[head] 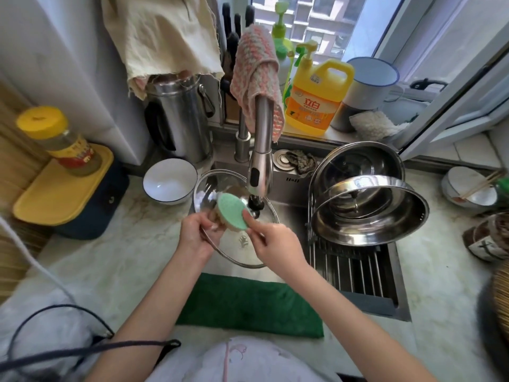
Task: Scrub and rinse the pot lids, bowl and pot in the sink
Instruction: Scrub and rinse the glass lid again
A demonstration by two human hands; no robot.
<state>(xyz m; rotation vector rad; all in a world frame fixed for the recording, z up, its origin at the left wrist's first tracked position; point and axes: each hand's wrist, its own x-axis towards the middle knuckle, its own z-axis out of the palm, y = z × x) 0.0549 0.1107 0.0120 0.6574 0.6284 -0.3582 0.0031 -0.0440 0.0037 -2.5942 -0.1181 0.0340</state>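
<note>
Both hands are over the sink (289,204), close together and each clamped on an item; the left hand (197,233) grips the near-left rim of the glass lid (239,261), fingers curled round its edge, holding it tilted beneath the faucet (260,172); the right hand (275,241) pinches the green scrubbing pad (233,212) by its lower edge, with the pad set against the lid between the two hands; whether water is running cannot be determined; beyond the left hand, a white bowl (169,180) stands upright on the surface (124,260) beside the sink; to the right of the right hand, a steel pot (369,228) lies tilted on the rack (355,270) over the sink, with what appears to be a steel lid (358,161) leaning behind it; nearer the person than the hands, a green cloth (248,304) lies along the sink's front edge.
</note>
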